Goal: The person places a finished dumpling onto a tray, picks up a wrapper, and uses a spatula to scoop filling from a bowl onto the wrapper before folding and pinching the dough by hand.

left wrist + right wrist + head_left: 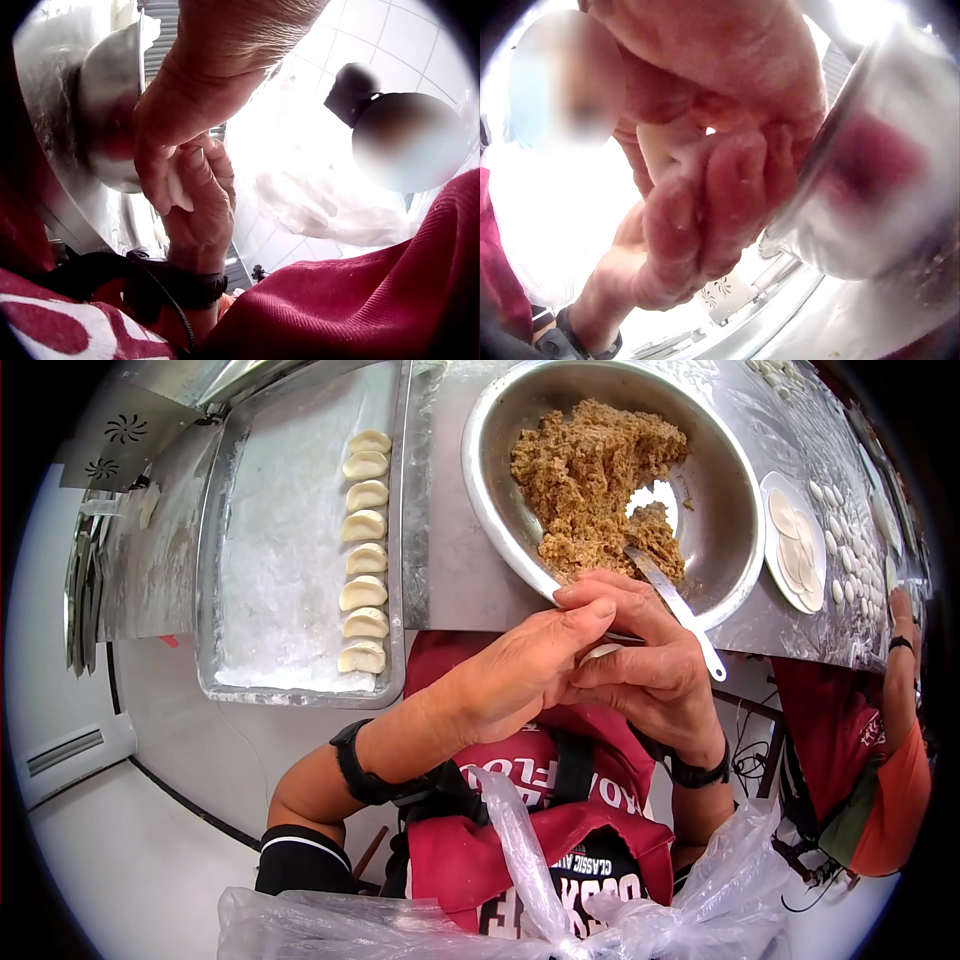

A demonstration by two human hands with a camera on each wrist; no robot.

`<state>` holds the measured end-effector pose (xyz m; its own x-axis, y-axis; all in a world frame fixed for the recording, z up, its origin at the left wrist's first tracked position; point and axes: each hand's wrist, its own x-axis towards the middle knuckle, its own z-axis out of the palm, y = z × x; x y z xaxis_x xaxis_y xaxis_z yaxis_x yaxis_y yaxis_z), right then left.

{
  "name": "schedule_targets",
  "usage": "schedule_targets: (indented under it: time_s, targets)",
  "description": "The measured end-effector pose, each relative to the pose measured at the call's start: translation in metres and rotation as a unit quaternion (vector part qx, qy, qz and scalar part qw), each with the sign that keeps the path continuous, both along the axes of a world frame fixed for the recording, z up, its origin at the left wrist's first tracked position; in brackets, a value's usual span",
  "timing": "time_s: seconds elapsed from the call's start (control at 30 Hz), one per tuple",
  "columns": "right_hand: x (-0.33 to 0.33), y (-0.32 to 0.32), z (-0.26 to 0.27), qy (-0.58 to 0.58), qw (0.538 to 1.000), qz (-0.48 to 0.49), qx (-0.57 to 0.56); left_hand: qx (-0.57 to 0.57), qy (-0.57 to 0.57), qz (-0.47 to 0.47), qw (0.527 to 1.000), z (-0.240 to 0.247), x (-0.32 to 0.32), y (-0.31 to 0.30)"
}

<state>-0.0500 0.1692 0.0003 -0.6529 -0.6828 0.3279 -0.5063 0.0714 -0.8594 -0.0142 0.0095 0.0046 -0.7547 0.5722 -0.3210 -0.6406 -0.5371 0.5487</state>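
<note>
Both hands meet just in front of the steel bowl (490,510), their fingers curled together round a pale piece of dough. My left hand (530,665) comes from the left, its thumb on top; my right hand (650,670) closes in from the other side. Only a little of the dough (603,651) shows from above. In the left wrist view the white dough (178,187) sits pinched between the fingers, and in the right wrist view its smooth edge (656,150) shows beneath my right palm. Brown minced filling (600,470) lies in the bowl with a metal spatula (675,600).
A metal tray (290,540) on the left holds a column of several folded dumplings (363,593). Right of the bowl stands a white plate (810,596) of flat wrappers (790,555), beside many small dough pieces (845,550). Another person's arm (900,685) reaches in at the far right.
</note>
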Motion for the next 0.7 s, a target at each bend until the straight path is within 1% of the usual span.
schedule_targets:
  time_s: [0.03, 0.1, 0.2, 0.27, 0.33, 0.4, 0.47, 0.53, 0.63, 0.7]
  targets:
    - [-0.001, 0.001, 0.0, 0.026, 1.0, 0.012, 0.012, 0.0, -0.002, 0.002, 1.0, 0.0, 0.0, 0.0]
    - [0.006, -0.003, 0.003, -0.048, 0.998, -0.023, -0.021, 0.006, -0.009, -0.002, 1.0, 0.001, 0.0, 0.0]
    - [0.011, -0.005, 0.009, -0.128, 0.989, -0.056, -0.055, 0.02, -0.018, -0.015, 1.0, 0.003, 0.0, -0.004]
    - [0.01, -0.003, 0.007, -0.114, 0.991, -0.049, -0.059, 0.021, -0.014, -0.017, 1.0, 0.003, 0.0, -0.004]
    - [0.004, 0.003, -0.003, -0.042, 0.998, -0.02, -0.047, 0.026, -0.015, -0.004, 1.0, 0.002, 0.001, -0.002]
    - [0.006, 0.003, 0.002, -0.039, 0.998, -0.036, -0.026, 0.03, -0.015, 0.002, 0.999, 0.003, 0.001, -0.002]
    - [0.007, 0.0, 0.005, -0.034, 0.997, -0.066, -0.037, 0.034, -0.013, -0.001, 0.999, 0.006, -0.001, -0.004]
    - [0.009, -0.005, 0.006, -0.028, 0.99, -0.111, -0.08, 0.035, -0.003, 0.028, 0.999, 0.006, 0.001, -0.005]
    - [0.007, 0.003, -0.004, -0.001, 0.992, -0.073, -0.104, 0.055, 0.011, 0.052, 0.997, 0.01, 0.002, -0.004]
    - [0.001, 0.004, -0.004, 0.099, 0.991, -0.06, -0.073, 0.066, 0.009, 0.055, 0.996, 0.009, 0.002, -0.004]
